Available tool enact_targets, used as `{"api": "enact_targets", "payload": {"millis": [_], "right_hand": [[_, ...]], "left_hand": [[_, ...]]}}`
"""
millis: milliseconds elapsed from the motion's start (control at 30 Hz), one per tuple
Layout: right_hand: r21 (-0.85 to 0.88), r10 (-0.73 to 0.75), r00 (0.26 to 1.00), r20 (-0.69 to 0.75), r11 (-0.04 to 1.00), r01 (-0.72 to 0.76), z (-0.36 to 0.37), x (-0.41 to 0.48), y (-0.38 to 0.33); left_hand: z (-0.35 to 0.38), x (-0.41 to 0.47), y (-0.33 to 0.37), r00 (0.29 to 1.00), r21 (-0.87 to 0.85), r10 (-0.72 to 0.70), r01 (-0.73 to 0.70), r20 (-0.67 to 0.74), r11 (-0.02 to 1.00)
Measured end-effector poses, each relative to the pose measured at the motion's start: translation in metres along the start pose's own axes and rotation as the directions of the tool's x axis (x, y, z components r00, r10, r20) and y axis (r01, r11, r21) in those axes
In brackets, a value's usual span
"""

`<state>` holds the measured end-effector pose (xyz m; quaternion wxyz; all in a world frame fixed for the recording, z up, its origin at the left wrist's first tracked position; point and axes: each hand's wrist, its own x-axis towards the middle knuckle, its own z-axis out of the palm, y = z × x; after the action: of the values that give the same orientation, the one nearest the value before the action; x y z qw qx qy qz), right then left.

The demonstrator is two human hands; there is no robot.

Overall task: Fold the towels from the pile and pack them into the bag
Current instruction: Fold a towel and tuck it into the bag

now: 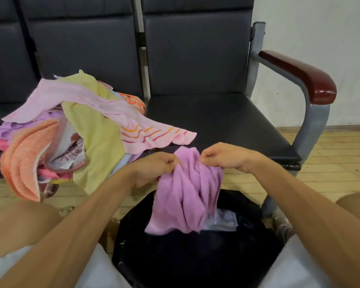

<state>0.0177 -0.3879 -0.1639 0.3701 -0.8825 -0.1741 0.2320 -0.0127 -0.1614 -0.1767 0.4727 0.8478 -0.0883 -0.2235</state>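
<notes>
Fingers (172,162) of the left hand (154,168) and right hand (223,156) pinch the top edge of the lilac towel (187,196), which hangs crumpled over the bag (195,256), right of the pile (71,132). Best slide both pinches outward to the corners and shake it flat before folding

One dark bag (195,260) sits on the floor. Directly above it are one lilac towel (187,196) and two hands, a left hand (154,169) and a right hand (222,156). Inside the bag lies one pale cloth (222,222). Up-left of the bag is one pile (87,129) of at least seven towels; the exact count is unclear. Behind the bag are three dark seats (212,119), and up-right of it one red armrest (299,73).
</notes>
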Motion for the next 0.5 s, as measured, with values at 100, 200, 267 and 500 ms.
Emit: {"api": "enact_targets", "payload": {"millis": [100,200,267,500], "right_hand": [[-0.005,-0.056,0.996,-0.075,0.998,0.056,-0.009,-0.015,-0.001],[0.006,-0.108,0.949,-0.296,0.993,0.115,-0.017,-0.022,-0.002],[0.036,-0.110,0.872,-0.476,0.989,0.144,-0.020,-0.024,-0.002],[0.107,0.000,0.534,-0.845,0.980,0.168,-0.035,-0.020,-0.001]], "left_hand": [[-0.002,-0.011,0.009,1.000,-0.008,0.013,-0.013,-0.003,1.000],[-0.007,-0.018,0.014,0.968,0.205,0.073,-0.023,-0.238,0.978],[-0.015,-0.017,0.012,0.890,0.284,0.171,-0.050,-0.422,0.958],[-0.055,-0.029,0.005,0.644,0.354,0.307,-0.060,-0.701,0.933]]}}
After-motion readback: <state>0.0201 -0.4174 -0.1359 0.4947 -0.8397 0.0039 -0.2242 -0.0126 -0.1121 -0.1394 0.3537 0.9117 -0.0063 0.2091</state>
